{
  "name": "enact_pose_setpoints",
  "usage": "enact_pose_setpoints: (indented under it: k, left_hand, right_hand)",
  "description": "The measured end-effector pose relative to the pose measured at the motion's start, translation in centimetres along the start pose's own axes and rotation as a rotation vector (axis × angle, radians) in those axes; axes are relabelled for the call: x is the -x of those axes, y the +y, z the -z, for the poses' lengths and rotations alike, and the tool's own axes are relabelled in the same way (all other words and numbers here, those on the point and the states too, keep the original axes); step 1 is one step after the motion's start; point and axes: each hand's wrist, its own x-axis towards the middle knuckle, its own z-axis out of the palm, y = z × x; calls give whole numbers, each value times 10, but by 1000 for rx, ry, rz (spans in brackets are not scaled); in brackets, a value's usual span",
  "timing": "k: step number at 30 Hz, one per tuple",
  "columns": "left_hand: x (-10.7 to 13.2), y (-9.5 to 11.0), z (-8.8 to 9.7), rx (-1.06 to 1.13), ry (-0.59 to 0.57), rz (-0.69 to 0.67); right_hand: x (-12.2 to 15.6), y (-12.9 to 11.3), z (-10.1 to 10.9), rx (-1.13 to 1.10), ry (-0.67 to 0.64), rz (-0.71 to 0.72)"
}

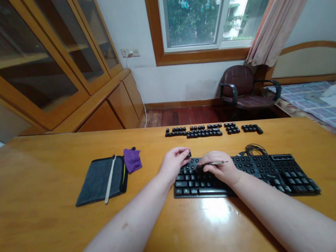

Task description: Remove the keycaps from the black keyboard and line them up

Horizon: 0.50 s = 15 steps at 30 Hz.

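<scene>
A black keyboard (259, 173) lies on the wooden table (35, 178) in front of me. My left hand (174, 162) hovers at the keyboard's upper left corner, its fingers pinched on a small black keycap (188, 154). Over the keyboard's left half, my right hand (222, 168) is closed on a thin metal tool (217, 163) whose tip points right. Rows of removed black keycaps (207, 130) are laid out on the table beyond the keyboard.
A dark grey pouch (100, 185) with a pale slim tool (111, 185) across it lies at the left, a purple cloth (132, 159) beside it. The keyboard cable (254, 149) is coiled behind the keyboard. A chair (242, 87) and cabinets (46, 56) stand beyond the table.
</scene>
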Motion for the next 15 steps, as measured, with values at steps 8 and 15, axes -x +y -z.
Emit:
enact_pose_setpoints:
  k: [8,15]
  left_hand:
    - [-6,0,12,-392,118,-121]
    - [2,12,7,-568,73,-151]
  right_hand:
    - [0,-1,1,33,223,-186]
    - [0,1,-2,-56,257,-297]
